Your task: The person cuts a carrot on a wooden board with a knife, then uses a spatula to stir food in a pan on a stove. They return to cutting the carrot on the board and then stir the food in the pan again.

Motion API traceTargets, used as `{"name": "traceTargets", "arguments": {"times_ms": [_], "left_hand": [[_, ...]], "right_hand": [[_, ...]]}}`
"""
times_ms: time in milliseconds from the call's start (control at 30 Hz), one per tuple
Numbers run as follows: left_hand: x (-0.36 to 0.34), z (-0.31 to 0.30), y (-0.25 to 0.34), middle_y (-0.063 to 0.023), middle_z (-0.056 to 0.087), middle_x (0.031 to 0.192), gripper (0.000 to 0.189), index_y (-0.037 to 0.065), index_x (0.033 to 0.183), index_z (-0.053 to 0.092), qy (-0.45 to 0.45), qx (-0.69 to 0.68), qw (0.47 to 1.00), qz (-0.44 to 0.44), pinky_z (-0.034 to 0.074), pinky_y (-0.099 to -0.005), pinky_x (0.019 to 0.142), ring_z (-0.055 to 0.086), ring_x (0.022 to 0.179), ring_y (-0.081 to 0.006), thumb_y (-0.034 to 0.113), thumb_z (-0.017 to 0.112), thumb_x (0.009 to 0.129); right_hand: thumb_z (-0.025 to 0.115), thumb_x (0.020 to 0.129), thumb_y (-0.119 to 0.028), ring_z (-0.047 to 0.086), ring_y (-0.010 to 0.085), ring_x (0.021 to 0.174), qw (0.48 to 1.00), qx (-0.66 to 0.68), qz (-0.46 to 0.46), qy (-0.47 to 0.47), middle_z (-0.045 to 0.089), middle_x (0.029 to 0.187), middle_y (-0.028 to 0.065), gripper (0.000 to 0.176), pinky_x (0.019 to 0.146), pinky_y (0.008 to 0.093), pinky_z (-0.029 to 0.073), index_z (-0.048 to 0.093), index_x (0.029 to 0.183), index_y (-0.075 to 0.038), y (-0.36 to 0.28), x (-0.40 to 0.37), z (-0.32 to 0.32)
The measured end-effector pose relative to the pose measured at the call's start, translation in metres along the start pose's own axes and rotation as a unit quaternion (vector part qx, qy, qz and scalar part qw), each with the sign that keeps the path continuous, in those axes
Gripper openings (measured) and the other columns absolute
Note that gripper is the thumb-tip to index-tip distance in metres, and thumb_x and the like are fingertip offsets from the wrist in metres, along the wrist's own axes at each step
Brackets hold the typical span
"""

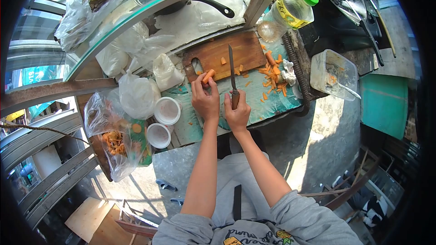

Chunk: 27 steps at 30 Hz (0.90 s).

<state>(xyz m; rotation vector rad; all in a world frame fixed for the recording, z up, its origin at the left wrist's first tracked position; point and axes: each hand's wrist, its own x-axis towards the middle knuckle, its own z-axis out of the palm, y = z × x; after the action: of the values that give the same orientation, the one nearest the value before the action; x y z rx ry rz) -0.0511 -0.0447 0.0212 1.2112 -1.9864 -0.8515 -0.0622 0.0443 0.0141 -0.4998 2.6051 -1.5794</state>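
Observation:
My left hand [205, 99] pinches a short piece of carrot [208, 76] near the lower left edge of a wooden cutting board [247, 47]. In my right hand [237, 112] is a knife [232, 66], its wooden handle gripped and its dark, narrow blade pointing away from me over the board. The blade is apart from the carrot. A few small carrot bits [223, 61] lie on the board. To its right, a pile of cut carrot sticks [274, 75] rests on the green table covering [254, 103], beside a crumpled white scrap [288, 71].
Two white plastic tubs [167, 110] and several knotted plastic bags [138, 97] stand at left, beside a clear bag of peelings [114, 143]. A green-capped bottle [293, 11] stands at the back right. A clear container [334, 75] with a spoon sits right. A glass-edged frame [159, 9] crosses above.

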Motion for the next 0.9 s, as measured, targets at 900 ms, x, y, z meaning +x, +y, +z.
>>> {"name": "traceTargets", "arguments": {"times_ms": [900], "left_hand": [[-0.0011, 0.0033, -0.0065, -0.0011, 0.058, 0.083, 0.020, 0.013, 0.108, 0.068, 0.019, -0.008, 0.999, 0.035, 0.038, -0.0294, 0.048, 0.046, 0.051, -0.0127, 0.015, 0.064, 0.088]], "right_hand": [[0.049, 0.097, -0.016, 0.068, 0.0385, 0.074, 0.996, -0.003, -0.091, 0.003, 0.069, 0.094, 0.0196, 0.041, 0.059, 0.0438, 0.052, 0.045, 0.137, -0.009, 0.0035, -0.0015, -0.0013]]}}
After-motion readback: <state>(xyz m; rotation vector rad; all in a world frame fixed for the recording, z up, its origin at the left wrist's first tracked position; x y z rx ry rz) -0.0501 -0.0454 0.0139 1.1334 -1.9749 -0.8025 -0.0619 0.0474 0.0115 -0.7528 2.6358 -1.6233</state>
